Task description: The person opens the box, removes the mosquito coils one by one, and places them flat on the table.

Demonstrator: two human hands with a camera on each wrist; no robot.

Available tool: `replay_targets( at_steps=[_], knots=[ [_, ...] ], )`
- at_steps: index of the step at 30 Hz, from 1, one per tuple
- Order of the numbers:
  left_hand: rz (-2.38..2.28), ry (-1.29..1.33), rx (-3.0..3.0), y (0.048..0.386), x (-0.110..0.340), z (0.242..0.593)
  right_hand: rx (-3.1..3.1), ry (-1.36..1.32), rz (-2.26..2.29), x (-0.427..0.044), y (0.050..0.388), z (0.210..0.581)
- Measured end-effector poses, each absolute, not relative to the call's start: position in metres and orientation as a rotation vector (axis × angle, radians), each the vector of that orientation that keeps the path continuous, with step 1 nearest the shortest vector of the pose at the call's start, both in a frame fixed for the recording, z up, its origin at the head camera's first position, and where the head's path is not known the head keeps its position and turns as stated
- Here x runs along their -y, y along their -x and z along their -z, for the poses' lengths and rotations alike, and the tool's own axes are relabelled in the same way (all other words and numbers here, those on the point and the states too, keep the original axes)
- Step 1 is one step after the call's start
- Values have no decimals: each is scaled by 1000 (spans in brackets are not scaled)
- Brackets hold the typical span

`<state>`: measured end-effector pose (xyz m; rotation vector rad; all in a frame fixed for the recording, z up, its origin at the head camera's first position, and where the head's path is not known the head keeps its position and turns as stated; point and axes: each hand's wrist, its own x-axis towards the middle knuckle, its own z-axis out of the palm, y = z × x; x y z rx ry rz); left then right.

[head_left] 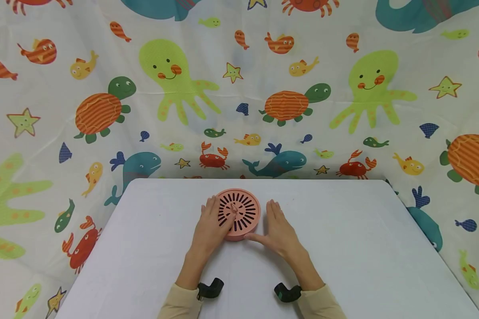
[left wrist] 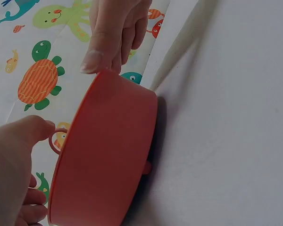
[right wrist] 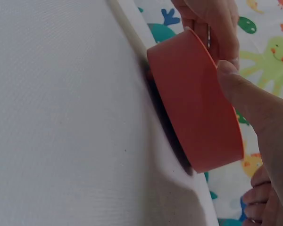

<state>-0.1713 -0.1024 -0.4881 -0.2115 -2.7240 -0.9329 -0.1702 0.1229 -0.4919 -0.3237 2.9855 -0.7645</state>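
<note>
A round pink box (head_left: 245,225) with a slotted lid stands upright on the white table (head_left: 367,248). A small ring (head_left: 233,207) rises from the middle of the lid, and short feet (left wrist: 147,167) show under the box. My left hand (head_left: 209,226) lies along the box's left side with its fingers extended. Its thumb reaches over the lid, the tip at the ring. On the other side, my right hand (head_left: 281,230) has straight fingers apart from the box. Its thumb points left to the near right edge of the lid; I cannot tell whether it touches.
Behind the table hangs a white cloth (head_left: 239,141) printed with sea animals. Black wrist cameras (head_left: 210,289) sit on both wrists, near the beige sleeves (head_left: 181,303). The table's far edge lies just beyond the box.
</note>
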Motion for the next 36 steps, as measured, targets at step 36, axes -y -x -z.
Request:
replay_targets(
  at_steps=[36],
  knots=[
    [698, 320, 2525, 172, 80, 493, -2981, 362, 722, -108, 169, 514]
  ],
)
